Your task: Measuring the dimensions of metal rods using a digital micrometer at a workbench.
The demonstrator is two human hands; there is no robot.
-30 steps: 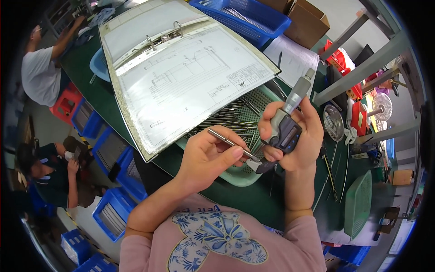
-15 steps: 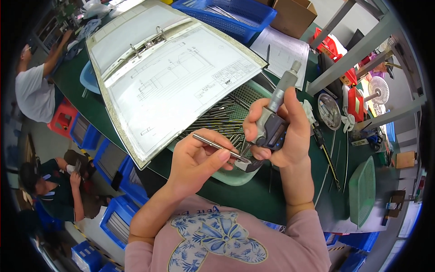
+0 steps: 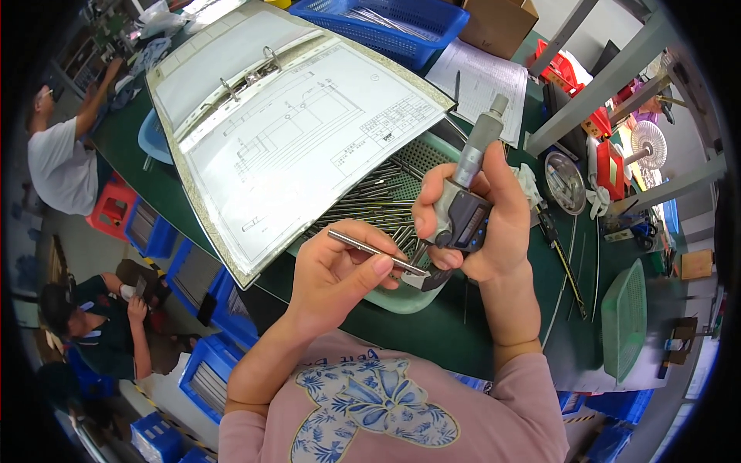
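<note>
Pinched between the thumb and fingers of my left hand is a thin metal rod, slanting down to the right. Its right end sits at the jaws of a digital micrometer; whether both jaws touch it I cannot tell. My right hand wraps round the micrometer's frame, thumb up along the barrel, with the small display facing me. Beneath both hands stands a light green plastic basket holding many similar rods. An open ring binder with a technical drawing covers the basket's far left part.
A blue basket with rods and a cardboard box stand at the back. Printed sheets with a pen lie behind the micrometer. Calipers and a green tray are on the right. Two people work at left.
The view has shifted very slightly. Both hands keep their grips, and the micrometer is turned a little, so its display faces me more squarely.
</note>
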